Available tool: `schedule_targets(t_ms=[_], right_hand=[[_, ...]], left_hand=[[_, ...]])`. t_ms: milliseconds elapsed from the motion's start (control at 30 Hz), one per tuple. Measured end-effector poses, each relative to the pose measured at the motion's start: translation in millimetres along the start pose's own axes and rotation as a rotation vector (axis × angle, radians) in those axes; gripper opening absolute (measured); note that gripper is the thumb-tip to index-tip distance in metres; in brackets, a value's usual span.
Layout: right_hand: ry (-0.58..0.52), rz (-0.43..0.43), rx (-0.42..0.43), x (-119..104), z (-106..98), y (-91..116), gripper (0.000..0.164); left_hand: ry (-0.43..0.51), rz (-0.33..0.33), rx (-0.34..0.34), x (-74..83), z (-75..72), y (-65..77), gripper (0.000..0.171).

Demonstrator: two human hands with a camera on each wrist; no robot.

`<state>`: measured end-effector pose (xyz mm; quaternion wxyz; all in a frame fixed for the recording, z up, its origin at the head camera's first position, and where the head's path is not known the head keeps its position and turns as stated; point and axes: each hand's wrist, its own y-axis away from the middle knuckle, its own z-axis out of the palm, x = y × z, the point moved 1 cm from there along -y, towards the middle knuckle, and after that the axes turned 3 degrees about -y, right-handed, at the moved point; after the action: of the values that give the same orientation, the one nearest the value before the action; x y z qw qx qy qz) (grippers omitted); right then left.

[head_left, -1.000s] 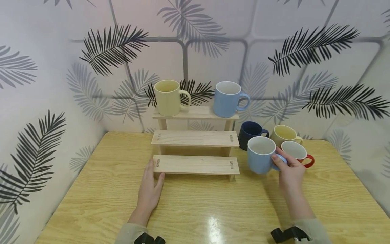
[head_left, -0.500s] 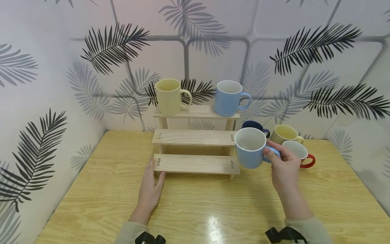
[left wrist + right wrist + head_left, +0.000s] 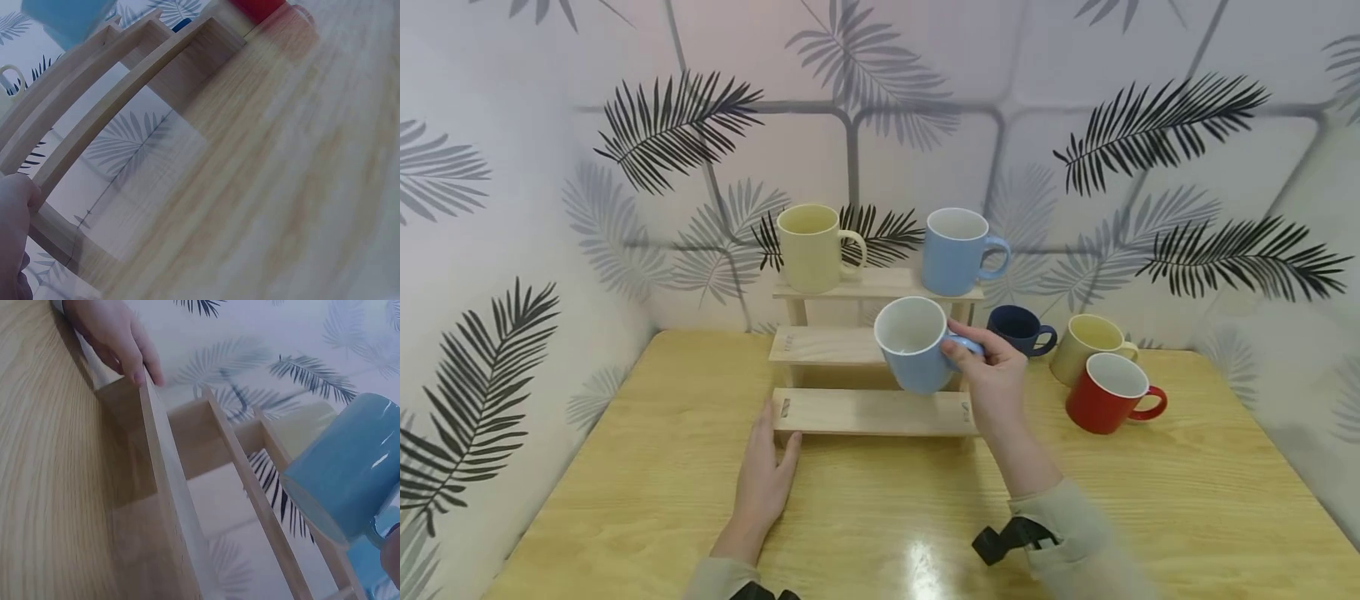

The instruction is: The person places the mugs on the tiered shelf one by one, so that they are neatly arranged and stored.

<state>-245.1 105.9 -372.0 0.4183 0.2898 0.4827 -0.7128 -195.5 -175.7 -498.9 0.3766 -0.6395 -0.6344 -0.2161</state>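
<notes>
My right hand (image 3: pixel 997 379) pinches the handle of a light blue mug (image 3: pixel 919 367), tilted slightly and held in front of the middle step of a three-step wooden rack (image 3: pixel 865 412). In the right wrist view, the mug's base (image 3: pixel 315 512) shows and the mug overlaps the upper steps. My left hand (image 3: pixel 764 479) holds the left end of the rack's lowest step, thumb at the front edge and fingers along the side. On the top step stand a yellow mug (image 3: pixel 809 254) at left and another light blue mug (image 3: pixel 953 254) at right.
Right of the rack, a dark blue mug (image 3: pixel 1017 327), a pale yellow mug (image 3: pixel 1067 354) and a red mug (image 3: pixel 1093 404) with a white inside stand close together on the wooden table (image 3: pixel 865 517). A leaf-patterned wall (image 3: pixel 910 175) rises directly behind.
The right hand has carried the light blue mug leftward from beside the other mugs to in front of the rack, uncovering the red mug. The left hand stays at the rack's left end.
</notes>
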Motion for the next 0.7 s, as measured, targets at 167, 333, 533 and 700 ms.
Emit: schedule_targets(t_ms=[167,333,533,700], right_hand=[[0.018,0.003,-0.054,15.2,29.3,-7.0,0.028],[-0.011,0.019,-0.061,28.5,55.1,-11.4,0.026],[-0.001,-0.011,-0.087,39.1,87.9,-20.5,0.028],[0.099,-0.016,-0.137,49.3,109.3,-26.3,0.028]], left_hand=[[-0.009,-0.004,-0.008,-1.1,-0.4,-1.1,0.071],[-0.005,-0.015,-0.030,-1.6,-0.2,-0.2,0.071],[-0.014,-0.005,-0.015,-2.3,0.3,-1.6,0.071],[-0.024,0.008,-0.008,-2.4,0.6,-2.5,0.070]])
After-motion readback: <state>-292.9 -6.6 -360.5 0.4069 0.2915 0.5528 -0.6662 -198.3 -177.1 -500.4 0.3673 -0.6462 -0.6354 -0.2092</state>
